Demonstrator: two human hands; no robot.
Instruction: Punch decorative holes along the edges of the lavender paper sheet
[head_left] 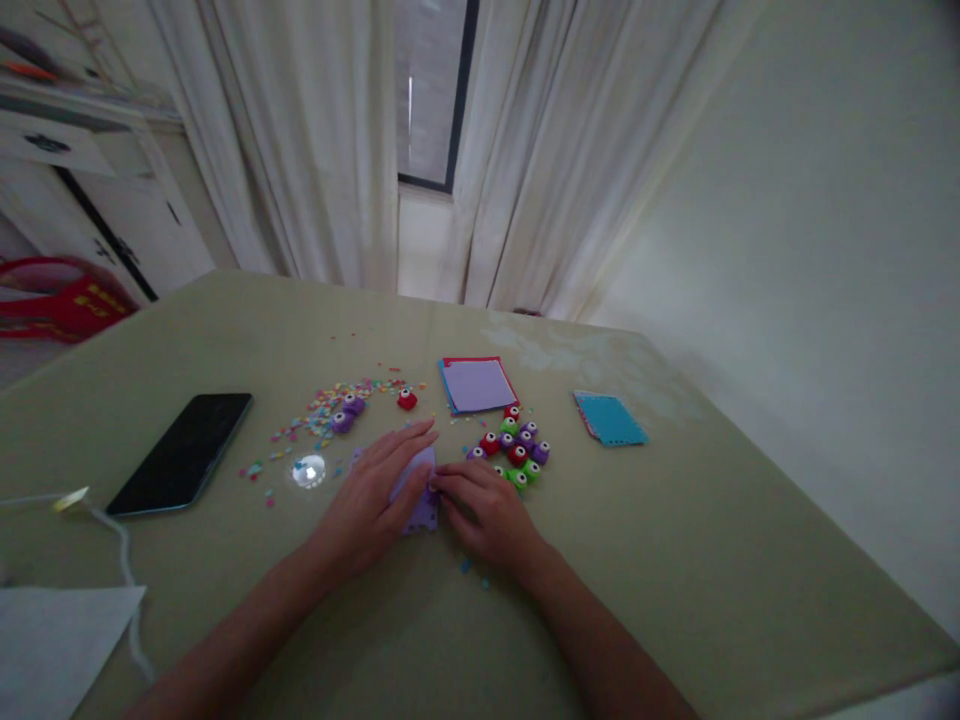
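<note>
A purple foam sheet (425, 515) with small notches along its lower edge lies on the table in front of me. My left hand (379, 480) rests flat over it, fingers stretched out. At the sheet's right edge, my right hand (480, 505) has its fingers pinched on a small purple piece (433, 490), mostly hidden by the fingertips. Just beyond that hand sits a cluster of red, green and purple pieces with eyes (517, 453). Two purple eyed pieces (347, 413) and a red one (406, 399) lie beyond my left hand.
Colourful confetti bits (322, 408) are scattered at left-centre. A stack of foam squares (480, 386) lies at the back and a blue-topped stack (611, 419) to the right. On the left are a black phone (184, 452), a white cable (124, 545) and white paper (60, 640).
</note>
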